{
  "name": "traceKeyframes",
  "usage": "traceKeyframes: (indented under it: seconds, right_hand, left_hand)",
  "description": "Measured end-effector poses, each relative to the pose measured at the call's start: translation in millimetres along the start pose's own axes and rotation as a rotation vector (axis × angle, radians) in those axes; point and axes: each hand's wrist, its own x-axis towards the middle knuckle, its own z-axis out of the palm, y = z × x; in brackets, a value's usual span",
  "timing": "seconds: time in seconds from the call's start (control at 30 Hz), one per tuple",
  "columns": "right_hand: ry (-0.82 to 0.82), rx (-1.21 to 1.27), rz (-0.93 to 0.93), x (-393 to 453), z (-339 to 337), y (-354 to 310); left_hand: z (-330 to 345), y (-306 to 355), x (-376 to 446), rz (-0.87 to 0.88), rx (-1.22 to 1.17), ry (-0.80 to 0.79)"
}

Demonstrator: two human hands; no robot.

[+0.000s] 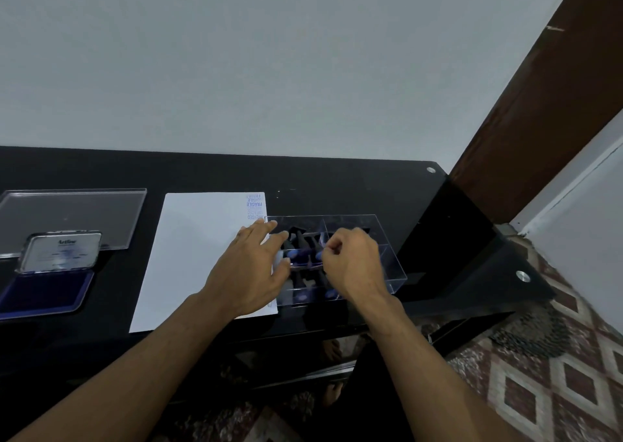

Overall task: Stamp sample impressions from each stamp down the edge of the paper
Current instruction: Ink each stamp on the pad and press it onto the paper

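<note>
Head view: stamps (pixel 305 251) lie in clear box (pixel 387 256) by paper's (pixel 202 256) right edge, handles toward me. R hand (pixel 350 261) nearest, curled fingers over them, grip unclear. L hand (pixel 251 268) spread on paper/box wall.

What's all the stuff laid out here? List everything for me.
Table: one, black and glossy, against the wall.
Paper: one white sheet, mid-table, blue impressions down its far right edge.
Stamp box: one, clear plastic, right of the paper.
Stamps: several, dark handles with blue ends, lying in the box; exact count unclear.
Ink pad: one, blue, open, silver lid raised, left of the paper.
Box lid: one, clear, behind the ink pad.
Floor: patterned brown and cream.
Left hand: fingers spread at the box's left edge.
Right hand: curled over the box.
</note>
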Motion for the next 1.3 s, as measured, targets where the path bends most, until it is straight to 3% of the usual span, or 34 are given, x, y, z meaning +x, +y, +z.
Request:
traceKeyframes:
  seconds: [0.23, 0.53, 0.8, 1.03, 1.3]
  right_hand:
    - [0.068, -0.319, -0.045, 21, -14, 51]
    - [-0.172, -0.514, -0.068, 34, -13, 54]
    - [-0.238, -0.55, 0.036, 42, -6, 45]
    - [-0.144, -0.496, 0.023, 40, -2, 46]
    - [0.031, -0.196, 0.017, 48, -5, 59]
  left_hand:
    - [19, 18, 32, 0.038, 0.028, -0.038]
    - [35, 25, 72, 0.038, 0.055, -0.057]
    - [45, 18, 71, 0.042, 0.079, -0.072]
    - [45, 20, 70, 0.037, 0.082, -0.066]
    - [44, 20, 70, 0.027, 0.084, -0.069]
